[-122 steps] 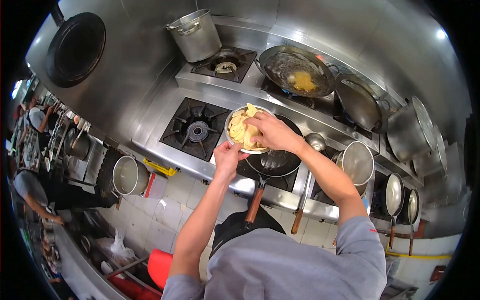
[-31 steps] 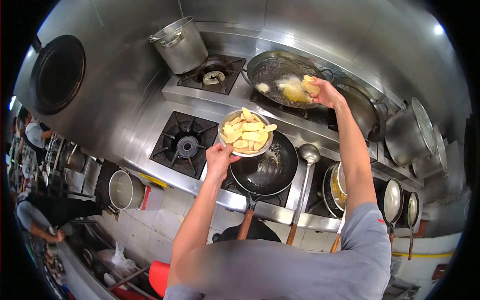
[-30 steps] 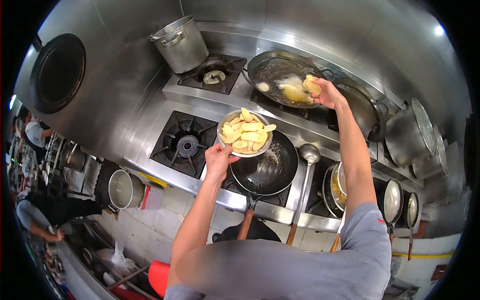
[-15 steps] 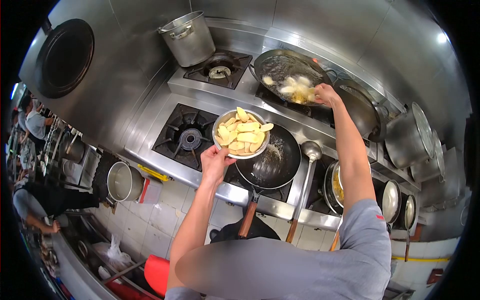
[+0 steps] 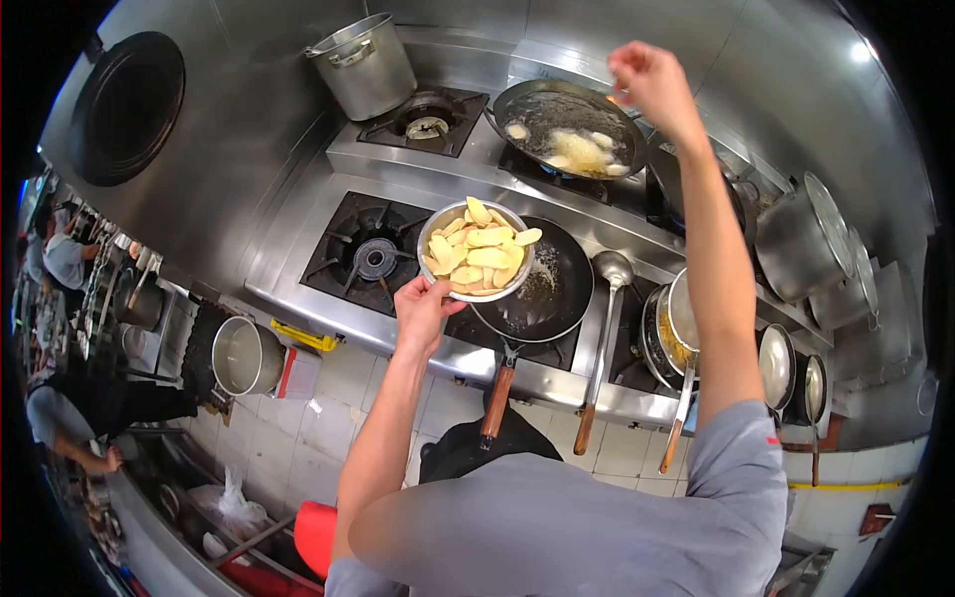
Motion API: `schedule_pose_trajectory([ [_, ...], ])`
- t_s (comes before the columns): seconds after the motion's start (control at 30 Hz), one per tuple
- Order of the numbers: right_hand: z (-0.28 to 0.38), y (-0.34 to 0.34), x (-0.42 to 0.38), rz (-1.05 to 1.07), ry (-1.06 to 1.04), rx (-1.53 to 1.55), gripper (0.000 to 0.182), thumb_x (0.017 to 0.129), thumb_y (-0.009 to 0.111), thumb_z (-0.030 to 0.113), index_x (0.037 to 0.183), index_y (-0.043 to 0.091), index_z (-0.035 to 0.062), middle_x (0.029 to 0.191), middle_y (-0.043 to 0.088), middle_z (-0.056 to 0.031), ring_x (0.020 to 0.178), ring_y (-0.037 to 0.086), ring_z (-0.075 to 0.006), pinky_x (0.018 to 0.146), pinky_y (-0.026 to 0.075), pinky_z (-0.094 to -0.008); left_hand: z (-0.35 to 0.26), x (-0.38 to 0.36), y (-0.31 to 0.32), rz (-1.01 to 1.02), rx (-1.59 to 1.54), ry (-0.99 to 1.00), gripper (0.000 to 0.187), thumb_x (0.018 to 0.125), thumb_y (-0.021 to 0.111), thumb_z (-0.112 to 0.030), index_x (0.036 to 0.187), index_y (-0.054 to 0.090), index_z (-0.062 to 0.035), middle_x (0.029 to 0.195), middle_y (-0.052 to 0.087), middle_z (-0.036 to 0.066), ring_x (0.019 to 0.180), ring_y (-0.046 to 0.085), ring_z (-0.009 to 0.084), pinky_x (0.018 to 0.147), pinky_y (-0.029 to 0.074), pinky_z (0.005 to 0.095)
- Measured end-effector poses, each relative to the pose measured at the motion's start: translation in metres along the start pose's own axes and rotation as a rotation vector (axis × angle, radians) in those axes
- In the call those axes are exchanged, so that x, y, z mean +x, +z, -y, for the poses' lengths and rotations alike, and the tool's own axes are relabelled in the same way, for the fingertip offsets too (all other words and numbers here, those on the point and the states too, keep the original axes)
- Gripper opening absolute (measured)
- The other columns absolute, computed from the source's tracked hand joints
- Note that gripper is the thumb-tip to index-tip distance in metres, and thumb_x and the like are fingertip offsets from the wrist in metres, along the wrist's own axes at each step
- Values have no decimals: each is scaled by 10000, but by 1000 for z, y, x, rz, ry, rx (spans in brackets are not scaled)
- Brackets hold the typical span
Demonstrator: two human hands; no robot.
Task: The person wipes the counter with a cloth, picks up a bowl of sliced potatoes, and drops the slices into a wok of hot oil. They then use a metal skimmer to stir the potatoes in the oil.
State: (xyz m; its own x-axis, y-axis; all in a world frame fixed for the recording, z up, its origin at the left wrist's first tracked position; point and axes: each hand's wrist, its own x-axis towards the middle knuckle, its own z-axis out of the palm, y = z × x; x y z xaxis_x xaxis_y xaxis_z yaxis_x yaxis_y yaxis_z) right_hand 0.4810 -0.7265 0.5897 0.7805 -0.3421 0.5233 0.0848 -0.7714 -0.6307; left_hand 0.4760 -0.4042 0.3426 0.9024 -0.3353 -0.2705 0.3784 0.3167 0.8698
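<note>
My left hand (image 5: 423, 313) grips the near rim of a round metal bowl (image 5: 435, 283), fingers closed on it. Pale yellow oval slices that look like potato (image 5: 489, 257) are heaped in the bowl, which is held over the left side of a black frying pan (image 5: 564, 289). Higher up, my right hand (image 5: 652, 85) is raised above the right rim of a large wok (image 5: 547, 104), with its fingers curled and nothing visible in them. Inside the wok, several slices (image 5: 582, 151) lie in bubbling oil, with pale foam around them.
A ladle (image 5: 607, 328) lies right of the frying pan. Further right are stacked pans (image 5: 657, 333) and large pots (image 5: 806, 239). A tall pot (image 5: 363, 75) stands by the back-left burner (image 5: 428, 121). Another burner (image 5: 373, 257) is left of the bowl. People (image 5: 70, 249) are at far left.
My right hand has risen from just over the oil to above the wok's far right side. The foaming slices have spread in the oil. My left hand keeps the bowl nearly in place.
</note>
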Motion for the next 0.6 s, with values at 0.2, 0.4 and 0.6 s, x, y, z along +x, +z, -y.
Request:
schedule_pose_trajectory([
  [0.2, 12, 65, -157, 228, -58, 36, 132, 814, 640, 106, 889, 615, -1, 690, 598, -40, 617, 520, -94, 584, 442, -249, -3, -35, -45, -83, 57, 23, 74, 779, 575, 0, 709, 558, -9, 680, 569, 33, 566, 558, 86, 523, 546, 227],
  [0.4, 7, 81, -225, 302, 331, 222, 127, 808, 640, 85, 883, 613, -14, 721, 637, -71, 652, 594, -149, 645, 477, -269, -1, -73, -128, -169, 159, 32, 46, 813, 547, -16, 802, 584, 9, 753, 617, 60, 591, 588, 90, 530, 553, 224],
  [0.6, 49, 120, -228, 554, 94, 314, 381, 776, 678, 106, 1129, 547, 51, 1128, 537, -101, 1006, 545, -192, 824, 468, -298, -3, -78, -136, -239, 68, 34, 35, 792, 574, 0, 758, 584, 4, 700, 596, 46, 563, 562, 83, 530, 552, 236],
])
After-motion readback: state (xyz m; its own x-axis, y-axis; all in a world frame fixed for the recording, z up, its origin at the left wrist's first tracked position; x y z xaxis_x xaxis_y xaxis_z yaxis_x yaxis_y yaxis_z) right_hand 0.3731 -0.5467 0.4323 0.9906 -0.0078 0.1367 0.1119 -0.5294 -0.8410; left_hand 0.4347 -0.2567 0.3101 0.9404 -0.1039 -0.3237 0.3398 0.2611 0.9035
